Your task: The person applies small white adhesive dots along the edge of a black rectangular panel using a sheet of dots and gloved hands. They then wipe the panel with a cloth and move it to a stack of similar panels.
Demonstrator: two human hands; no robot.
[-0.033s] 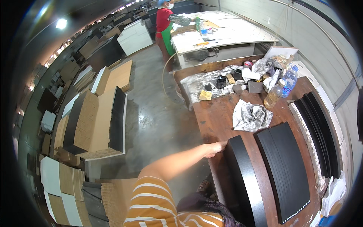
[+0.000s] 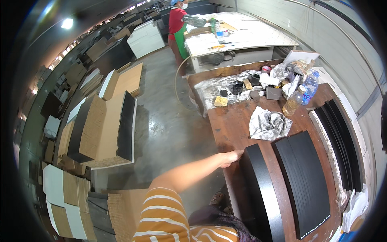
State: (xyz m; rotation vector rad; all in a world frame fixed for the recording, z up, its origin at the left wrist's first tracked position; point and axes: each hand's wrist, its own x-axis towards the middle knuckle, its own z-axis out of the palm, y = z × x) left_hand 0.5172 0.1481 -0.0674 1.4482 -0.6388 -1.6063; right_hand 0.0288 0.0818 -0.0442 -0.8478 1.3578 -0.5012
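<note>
The left hand [image 2: 231, 158] seems closed on a board [image 2: 262, 189], fingertips hidden. Beyond the grip, rightward, lies a rag [image 2: 269, 124].

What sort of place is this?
It looks like a workshop or factory, perhaps for furniture: boards are stacked on the floor, black panels rest on a stained bench, and someone in a green apron stands at another table.

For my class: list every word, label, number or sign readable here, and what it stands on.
Blue bottle: part of a printed word shows; not copied here.
Clear bottle with blue label, far white table: too small to read.
Black panel by the left hand: no lettering visible.
Stacked black panels: white dots at one end, no lettering visible.
</note>
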